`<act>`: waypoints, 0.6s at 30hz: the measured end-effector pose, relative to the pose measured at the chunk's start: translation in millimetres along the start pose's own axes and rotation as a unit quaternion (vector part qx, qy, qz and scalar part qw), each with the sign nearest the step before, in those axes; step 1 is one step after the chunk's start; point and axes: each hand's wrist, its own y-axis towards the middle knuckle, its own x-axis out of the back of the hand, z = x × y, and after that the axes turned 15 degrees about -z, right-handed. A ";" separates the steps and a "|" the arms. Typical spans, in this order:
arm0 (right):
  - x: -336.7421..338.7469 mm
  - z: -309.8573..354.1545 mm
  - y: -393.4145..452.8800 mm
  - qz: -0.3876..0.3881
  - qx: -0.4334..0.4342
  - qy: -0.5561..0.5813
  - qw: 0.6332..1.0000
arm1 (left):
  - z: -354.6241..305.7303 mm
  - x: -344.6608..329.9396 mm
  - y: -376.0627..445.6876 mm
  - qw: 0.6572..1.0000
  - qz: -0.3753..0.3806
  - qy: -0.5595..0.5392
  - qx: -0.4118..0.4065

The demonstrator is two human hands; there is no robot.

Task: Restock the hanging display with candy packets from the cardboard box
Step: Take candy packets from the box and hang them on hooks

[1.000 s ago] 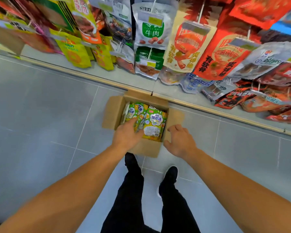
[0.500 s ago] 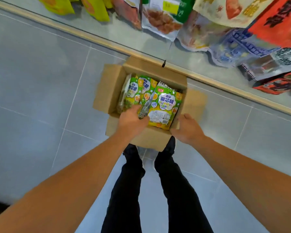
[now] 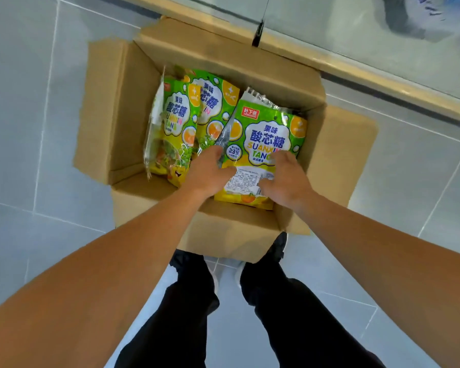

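Observation:
An open cardboard box [image 3: 122,107] stands on the floor right in front of my feet. Inside lie green and yellow candy packets. The nearest candy packet [image 3: 263,136] lies face up at the right of the box. My left hand [image 3: 207,173] grips its left edge and my right hand [image 3: 284,176] grips its lower right part. More candy packets [image 3: 181,120] stand stacked at the left of the box. The hanging display is almost out of view.
Grey floor tiles [image 3: 24,128] surround the box. A pale base ledge [image 3: 356,73] of the display runs diagonally behind the box. A blurred blue and white packet [image 3: 433,14] hangs at the top right. My black trousers and shoes are below the box.
The camera has dropped close to the box and the display has slid out of view. My right hand moved from the box's outer edge onto the nearest packet, joining my left hand.

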 end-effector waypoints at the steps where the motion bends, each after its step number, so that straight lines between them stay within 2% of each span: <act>1: -6.9 -4.4 8.4 0.010 -0.005 -0.008 1.000 | 2.4 -10.5 9.8 1.000 0.015 -0.021 0.008; 5: -23.4 -6.6 27.6 0.042 -0.016 -0.029 0.999 | 7.9 -36.4 33.8 0.993 -0.012 -0.102 0.061; 10: -19.1 -9.2 20.1 0.022 -0.052 0.002 0.998 | -1.0 -44.1 26.2 0.996 -0.036 -0.081 0.023; 13: 1.5 -5.8 -1.5 0.013 -0.039 0.039 0.998 | -11.5 -22.5 3.0 0.993 -0.051 -0.101 -0.009; 16: 27.2 -0.1 -30.9 -0.006 -0.051 0.088 0.995 | -18.2 10.7 -23.3 0.984 -0.070 -0.162 0.016; 18: 50.7 10.1 -53.5 -0.049 -0.056 0.127 0.989 | -21.4 42.2 -42.3 0.970 -0.078 -0.225 0.056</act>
